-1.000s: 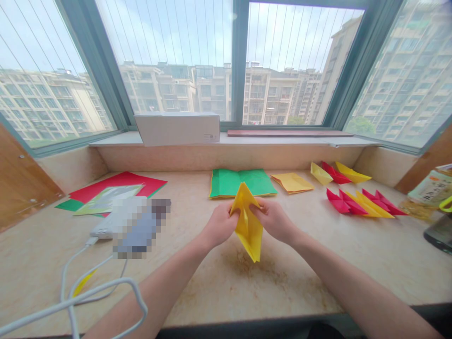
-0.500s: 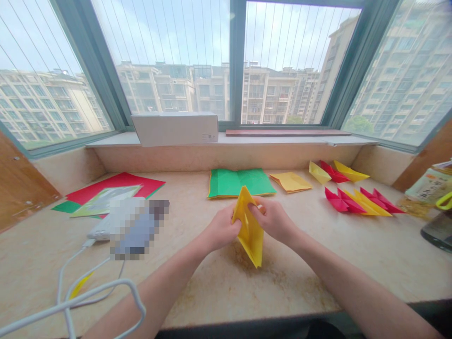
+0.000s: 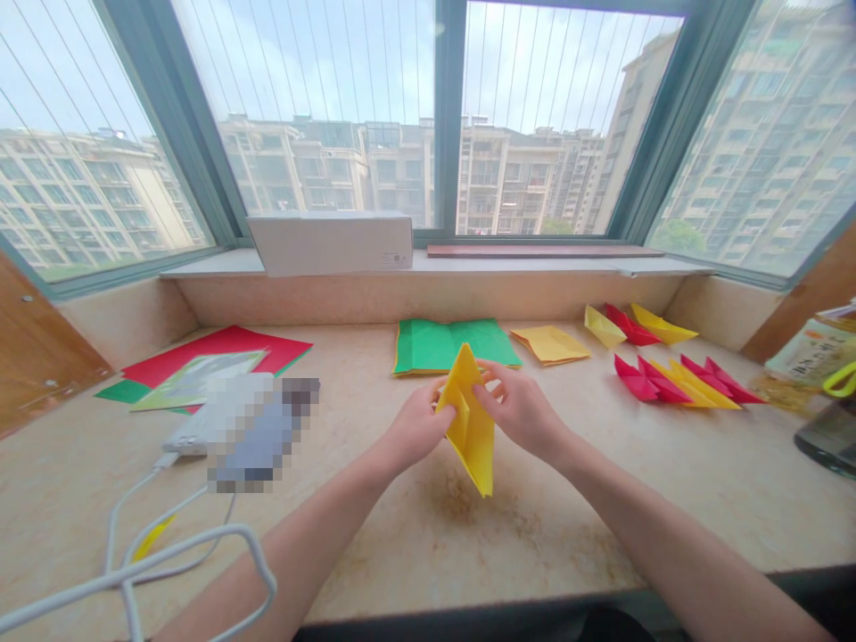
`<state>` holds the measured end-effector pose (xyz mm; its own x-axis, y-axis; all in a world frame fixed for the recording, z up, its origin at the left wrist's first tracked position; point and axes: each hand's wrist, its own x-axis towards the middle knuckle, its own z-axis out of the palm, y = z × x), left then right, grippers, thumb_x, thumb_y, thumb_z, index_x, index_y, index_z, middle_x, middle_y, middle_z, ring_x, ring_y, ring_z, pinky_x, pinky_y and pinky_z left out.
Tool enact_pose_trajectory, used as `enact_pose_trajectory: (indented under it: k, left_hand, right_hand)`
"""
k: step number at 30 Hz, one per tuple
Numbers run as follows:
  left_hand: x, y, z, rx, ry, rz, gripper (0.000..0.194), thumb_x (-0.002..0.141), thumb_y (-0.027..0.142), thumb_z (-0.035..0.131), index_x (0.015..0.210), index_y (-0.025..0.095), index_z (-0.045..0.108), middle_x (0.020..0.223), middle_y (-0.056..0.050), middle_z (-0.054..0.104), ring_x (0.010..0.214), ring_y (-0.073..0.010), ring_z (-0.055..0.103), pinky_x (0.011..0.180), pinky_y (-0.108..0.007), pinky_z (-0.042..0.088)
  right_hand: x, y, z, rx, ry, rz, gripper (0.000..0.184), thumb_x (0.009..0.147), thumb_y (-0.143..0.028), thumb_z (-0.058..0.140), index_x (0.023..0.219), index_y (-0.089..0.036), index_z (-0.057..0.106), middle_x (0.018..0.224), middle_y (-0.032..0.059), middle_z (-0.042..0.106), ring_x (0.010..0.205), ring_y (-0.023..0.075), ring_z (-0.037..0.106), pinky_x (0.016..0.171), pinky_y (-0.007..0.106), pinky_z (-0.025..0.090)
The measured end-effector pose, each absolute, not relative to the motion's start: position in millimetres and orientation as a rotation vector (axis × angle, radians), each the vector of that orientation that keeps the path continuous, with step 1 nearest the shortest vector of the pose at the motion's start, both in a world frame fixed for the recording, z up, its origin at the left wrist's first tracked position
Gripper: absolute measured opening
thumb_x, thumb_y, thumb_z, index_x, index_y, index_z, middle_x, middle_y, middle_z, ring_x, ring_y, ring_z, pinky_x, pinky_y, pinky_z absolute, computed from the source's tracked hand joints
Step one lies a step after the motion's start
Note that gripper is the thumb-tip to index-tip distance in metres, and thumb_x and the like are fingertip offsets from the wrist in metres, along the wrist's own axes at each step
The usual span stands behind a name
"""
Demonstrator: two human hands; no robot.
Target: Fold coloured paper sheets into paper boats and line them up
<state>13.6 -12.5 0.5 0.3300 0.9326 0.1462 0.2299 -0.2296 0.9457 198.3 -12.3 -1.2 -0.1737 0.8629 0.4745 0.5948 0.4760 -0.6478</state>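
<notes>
A folded sheet of yellow paper [image 3: 473, 446] is held up between both hands over the middle of the counter, its long shape pointed at top and bottom and partly spread along a central fold. My left hand [image 3: 421, 419] grips its left side, thumb on the near face. On the upper right side, my right hand [image 3: 522, 406] pinches it with the thumb in front and the fingers behind. The far fingers of both hands are partly hidden by the paper. Behind the hands lies a stack of green paper [image 3: 455, 346], with a folded orange-yellow paper [image 3: 552, 345] to its right.
At the right sit several folded paper boats, among them a red one [image 3: 652, 382], near a jar [image 3: 812, 357] and a dark container [image 3: 829, 437]. Red sheets [image 3: 214, 350], a white device [image 3: 193, 437] and a looping white cable [image 3: 187, 539] occupy the left. A white box [image 3: 334, 245] stands on the sill.
Both hands have raised the yellow paper slightly, and its lower tip has lifted. The right hand's fingers look a little more spread. Other things stay put.
</notes>
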Motion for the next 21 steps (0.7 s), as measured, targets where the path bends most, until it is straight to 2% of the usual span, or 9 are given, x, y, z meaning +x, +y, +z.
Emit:
enact_pose_trajectory:
  k: [2,4,6,9,15,21]
  left_hand:
    - [10,-7,-2,1.569,1.176,1.028,0.041,0.081,0.015,0.053,0.121,0.015,0.055,0.106,-0.01,0.068,0.091,-0.0213,0.066,0.068,-0.027,0.053]
    - [7,-2,-3,1.467,1.245,1.08,0.039,0.085,0.023,0.054,0.122,0.016,0.053,0.108,-0.011,0.067,0.086,-0.0196,0.067,0.058,-0.024,0.051]
    - [5,-1,-3,1.41,1.256,1.131,0.038,0.087,0.03,0.054,0.122,0.017,0.052,0.109,-0.011,0.066,0.083,-0.0178,0.066,0.054,-0.022,0.05]
    - [7,-4,-1,1.383,1.233,1.14,0.043,0.089,0.034,0.053,0.128,0.016,0.048,0.11,-0.012,0.064,0.084,-0.0177,0.065,0.056,-0.023,0.051]
    - [12,-12,1,1.465,1.005,1.027,0.057,0.088,0.039,0.056,0.138,0.018,0.039,0.122,-0.014,0.06,0.092,-0.0204,0.065,0.065,-0.028,0.054]
    - [11,-16,5,1.425,0.89,1.019,0.064,0.092,0.044,0.051,0.146,0.019,0.028,0.132,-0.017,0.055,0.107,-0.0237,0.062,0.08,-0.035,0.054]
  right_hand:
    - [197,-13,-1,-1.181,-1.838,0.304,0.041,0.089,-0.032,0.057,0.129,-0.021,0.057,0.106,0.0093,0.067,0.08,0.0193,0.065,0.067,0.031,0.051]
    - [196,-16,1,-1.145,-1.821,0.213,0.032,0.089,-0.033,0.058,0.118,-0.021,0.064,0.103,0.0091,0.064,0.087,0.0209,0.062,0.074,0.033,0.051]
    - [193,-21,2,-1.11,-1.848,0.208,0.02,0.091,-0.033,0.057,0.101,-0.021,0.07,0.094,0.007,0.063,0.087,0.0203,0.061,0.077,0.034,0.05]
    - [189,-27,4,-1.084,-1.931,0.24,0.02,0.092,-0.033,0.057,0.087,-0.021,0.071,0.086,0.0052,0.064,0.084,0.0194,0.061,0.077,0.033,0.048]
    - [187,-27,3,-1.166,-2.024,0.205,0.022,0.092,-0.035,0.058,0.082,-0.021,0.072,0.081,0.0049,0.067,0.078,0.0192,0.06,0.072,0.031,0.045]
    - [196,-19,3,-1.287,-2.004,0.014,0.022,0.09,-0.027,0.056,0.076,-0.019,0.069,0.08,0.0059,0.067,0.078,0.0201,0.06,0.074,0.031,0.043]
